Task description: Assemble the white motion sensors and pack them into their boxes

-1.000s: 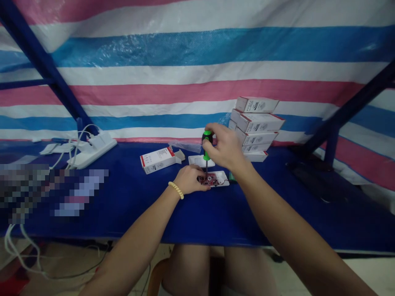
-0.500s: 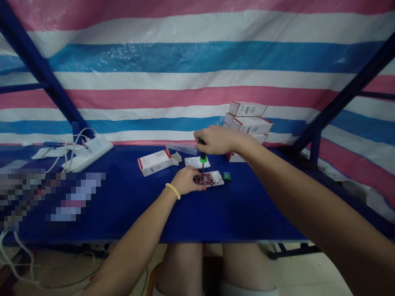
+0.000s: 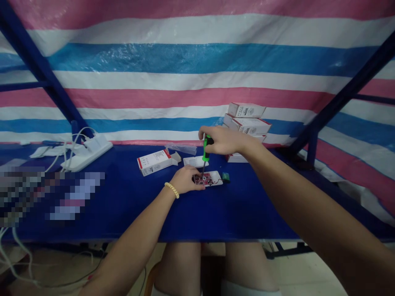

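My right hand (image 3: 220, 139) is closed around the handle of a green and black screwdriver (image 3: 205, 153), which leans slightly with its tip down at a red circuit board (image 3: 207, 178). That board sits inside an open white plastic case (image 3: 217, 177). My left hand (image 3: 187, 179) grips the left end of the case between thumb and fingers, keeping it against the blue table. A small green block (image 3: 226, 177), seemingly joined by a wire, lies just right of the case. Behind the case is a white plastic cover (image 3: 196, 161). The exact contact point of the tip is too small to make out.
An opened white and red carton (image 3: 156, 163) lies left of my hands. Several similar boxes (image 3: 249, 125) are stacked behind my right forearm. Clear plastic wrap (image 3: 181, 148) rests at the back edge. A white power strip (image 3: 88, 157) with cables stands on the left of the table (image 3: 123, 213).
The screwdriver's handle has tilted a little to the right and my right hand has turned with it. My left hand and the case hold their place.
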A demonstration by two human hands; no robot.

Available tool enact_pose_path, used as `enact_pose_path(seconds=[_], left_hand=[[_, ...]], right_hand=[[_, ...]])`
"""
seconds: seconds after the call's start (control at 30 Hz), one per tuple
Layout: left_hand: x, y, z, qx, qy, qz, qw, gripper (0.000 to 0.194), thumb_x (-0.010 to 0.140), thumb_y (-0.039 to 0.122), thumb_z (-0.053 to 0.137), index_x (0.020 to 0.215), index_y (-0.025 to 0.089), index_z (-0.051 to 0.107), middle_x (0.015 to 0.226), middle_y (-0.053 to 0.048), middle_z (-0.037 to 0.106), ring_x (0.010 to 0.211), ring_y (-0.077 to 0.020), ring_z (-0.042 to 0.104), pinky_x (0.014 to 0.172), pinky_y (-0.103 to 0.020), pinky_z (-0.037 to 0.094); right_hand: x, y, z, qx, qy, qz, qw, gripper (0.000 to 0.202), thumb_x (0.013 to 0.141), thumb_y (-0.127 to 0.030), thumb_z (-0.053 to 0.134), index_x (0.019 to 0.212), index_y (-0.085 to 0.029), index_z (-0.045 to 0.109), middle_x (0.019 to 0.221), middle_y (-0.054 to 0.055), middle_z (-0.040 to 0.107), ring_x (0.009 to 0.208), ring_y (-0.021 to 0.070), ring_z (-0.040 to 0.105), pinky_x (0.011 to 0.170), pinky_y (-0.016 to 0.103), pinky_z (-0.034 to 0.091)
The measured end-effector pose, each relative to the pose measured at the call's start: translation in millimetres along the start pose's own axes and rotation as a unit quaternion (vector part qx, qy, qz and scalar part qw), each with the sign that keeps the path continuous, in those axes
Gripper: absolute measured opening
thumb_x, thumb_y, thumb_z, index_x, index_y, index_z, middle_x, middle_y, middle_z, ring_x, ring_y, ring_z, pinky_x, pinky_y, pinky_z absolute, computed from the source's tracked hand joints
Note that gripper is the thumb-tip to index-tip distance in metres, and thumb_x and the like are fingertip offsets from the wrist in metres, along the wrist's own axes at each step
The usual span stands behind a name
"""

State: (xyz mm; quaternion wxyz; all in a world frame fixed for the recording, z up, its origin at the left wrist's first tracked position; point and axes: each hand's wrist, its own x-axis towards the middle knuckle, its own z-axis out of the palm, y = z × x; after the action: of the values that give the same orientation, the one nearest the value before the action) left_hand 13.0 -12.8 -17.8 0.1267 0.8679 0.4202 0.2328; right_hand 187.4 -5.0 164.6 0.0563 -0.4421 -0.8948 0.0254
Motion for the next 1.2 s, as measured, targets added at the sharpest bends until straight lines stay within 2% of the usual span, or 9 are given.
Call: enact_pose_path(seconds=[0.2, 0.27, 0.37, 0.47, 0.6, 0.77, 0.9, 1.07, 1.2], left_hand=[[0.1, 0.1, -1.9, 0.001, -0.001, 0.000, 1.000, 0.049, 0.066, 0.051, 0.079, 0.099, 0.016, 0.071, 0.101, -0.007, 0.070, 0.101, -0.0264, 0.062, 0.090, -0.038, 0.047], [0.2, -0.7, -1.8, 0.005, -0.004, 0.003, 1.000, 0.048, 0.066, 0.051, 0.079, 0.098, 0.017, 0.071, 0.100, -0.007, 0.070, 0.100, -0.0265, 0.062, 0.090, -0.038, 0.047], [0.1, -2.1, -0.8, 0.005, -0.003, 0.005, 1.000, 0.047, 0.066, 0.051, 0.080, 0.098, 0.017, 0.071, 0.099, -0.006, 0.070, 0.100, -0.0262, 0.062, 0.090, -0.038, 0.047], [0.1, -3.1, 0.4, 0.003, 0.002, 0.006, 1.000, 0.048, 0.066, 0.052, 0.079, 0.099, 0.018, 0.071, 0.099, -0.006, 0.070, 0.100, -0.0258, 0.062, 0.090, -0.037, 0.047], [0.2, -3.3, 0.6, 0.003, 0.004, 0.008, 1.000, 0.048, 0.067, 0.053, 0.078, 0.099, 0.018, 0.071, 0.101, -0.006, 0.070, 0.100, -0.0251, 0.062, 0.089, -0.037, 0.048], [-0.4, -3.4, -0.2, 0.006, 0.001, 0.009, 1.000, 0.048, 0.068, 0.055, 0.077, 0.097, 0.018, 0.071, 0.099, -0.007, 0.070, 0.098, -0.0258, 0.062, 0.088, -0.038, 0.048], [-0.7, -3.6, -0.1, -0.004, 0.002, 0.008, 1.000, 0.047, 0.067, 0.055, 0.077, 0.097, 0.018, 0.071, 0.099, -0.007, 0.070, 0.097, -0.0255, 0.063, 0.089, -0.037, 0.048], [-0.3, -2.3, -0.8, -0.011, -0.005, 0.008, 1.000, 0.047, 0.068, 0.053, 0.078, 0.098, 0.018, 0.071, 0.100, -0.006, 0.070, 0.097, -0.0249, 0.063, 0.089, -0.036, 0.048], [-0.6, -1.1, -1.8, -0.009, -0.005, 0.005, 1.000, 0.048, 0.067, 0.053, 0.079, 0.098, 0.017, 0.070, 0.099, -0.007, 0.069, 0.097, -0.0251, 0.063, 0.089, -0.036, 0.048]], right_hand=[[2.8, -1.9, 0.6, -0.066, 0.019, 0.044, 0.997, 0.043, 0.088, -0.050, 0.040, 0.089, -0.017, 0.067, 0.083, 0.012, 0.067, 0.074, 0.0215, 0.057, 0.066, 0.032, 0.035], [0.9, -3.1, -1.1, -0.039, 0.004, 0.011, 0.999, 0.032, 0.082, -0.041, 0.049, 0.095, -0.017, 0.065, 0.086, 0.010, 0.068, 0.073, 0.0198, 0.057, 0.064, 0.030, 0.035], [-2.6, -4.8, -2.6, 0.018, -0.014, -0.024, 0.999, 0.045, 0.072, -0.032, 0.059, 0.115, -0.017, 0.058, 0.099, 0.008, 0.068, 0.076, 0.0183, 0.058, 0.062, 0.027, 0.035], [-1.6, -5.9, -2.1, -0.011, 0.000, 0.011, 1.000, 0.051, 0.079, -0.044, 0.054, 0.122, -0.018, 0.055, 0.104, 0.011, 0.068, 0.079, 0.0214, 0.059, 0.067, 0.030, 0.037], [4.3, -5.9, -2.0, -0.084, 0.010, 0.032, 0.996, 0.052, 0.088, -0.057, 0.036, 0.092, -0.016, 0.067, 0.087, 0.013, 0.068, 0.079, 0.0239, 0.059, 0.070, 0.033, 0.036], [4.1, -4.6, -3.5, 0.017, 0.011, -0.082, 0.996, 0.025, 0.076, -0.030, 0.055, 0.095, -0.016, 0.065, 0.088, 0.007, 0.069, 0.076, 0.0177, 0.057, 0.065, 0.028, 0.035], [2.3, -5.1, -0.9, 0.091, -0.022, -0.105, 0.990, 0.040, 0.070, -0.021, 0.058, 0.110, -0.017, 0.059, 0.106, 0.008, 0.068, 0.079, 0.0166, 0.056, 0.064, 0.026, 0.036], [5.0, -8.2, 2.3, -0.014, 0.013, -0.005, 1.000, 0.038, 0.084, -0.049, 0.050, 0.098, -0.018, 0.067, 0.083, 0.010, 0.068, 0.073, 0.0206, 0.057, 0.063, 0.029, 0.034], [3.7, -7.2, 0.6, -0.018, 0.015, -0.038, 0.999, 0.025, 0.079, -0.038, 0.056, 0.082, -0.017, 0.069, 0.073, 0.007, 0.067, 0.073, 0.0193, 0.057, 0.062, 0.028, 0.034]])
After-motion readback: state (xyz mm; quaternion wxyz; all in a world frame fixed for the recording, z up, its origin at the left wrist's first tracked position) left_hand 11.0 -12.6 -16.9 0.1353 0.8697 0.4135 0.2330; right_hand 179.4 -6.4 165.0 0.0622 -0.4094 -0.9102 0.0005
